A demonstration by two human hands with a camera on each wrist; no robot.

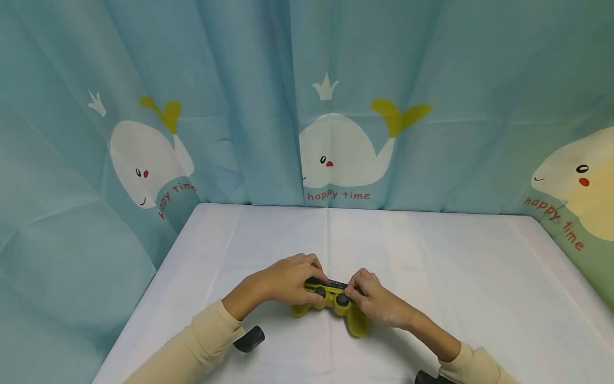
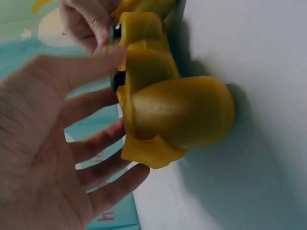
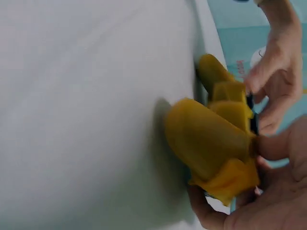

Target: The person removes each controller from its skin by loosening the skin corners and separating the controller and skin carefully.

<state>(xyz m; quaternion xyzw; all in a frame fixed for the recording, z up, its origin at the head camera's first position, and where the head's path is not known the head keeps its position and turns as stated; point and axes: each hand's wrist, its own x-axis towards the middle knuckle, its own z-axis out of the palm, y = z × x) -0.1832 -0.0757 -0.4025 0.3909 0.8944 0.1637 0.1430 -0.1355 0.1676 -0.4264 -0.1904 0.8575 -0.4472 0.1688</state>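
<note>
A black game controller (image 1: 337,284) with a yellow soft cover (image 1: 357,321) on it lies on the white table, below the middle of the head view. My left hand (image 1: 290,278) holds its left side, with the thumb on the front and the other fingers at the far edge. My right hand (image 1: 376,300) pinches the cover at the right end. In the left wrist view a loose flap of the cover (image 2: 154,152) sticks out beside the rounded handle. The right wrist view shows another flap (image 3: 229,181) by my right fingers. Dark parts of the controller show along the cover's edge.
The white tabletop (image 1: 460,277) spreads around the controller. Behind and beside it hangs a blue curtain (image 1: 254,144) printed with whales. A black wrist device (image 1: 249,339) shows near the left sleeve, and another (image 1: 428,378) by the right sleeve.
</note>
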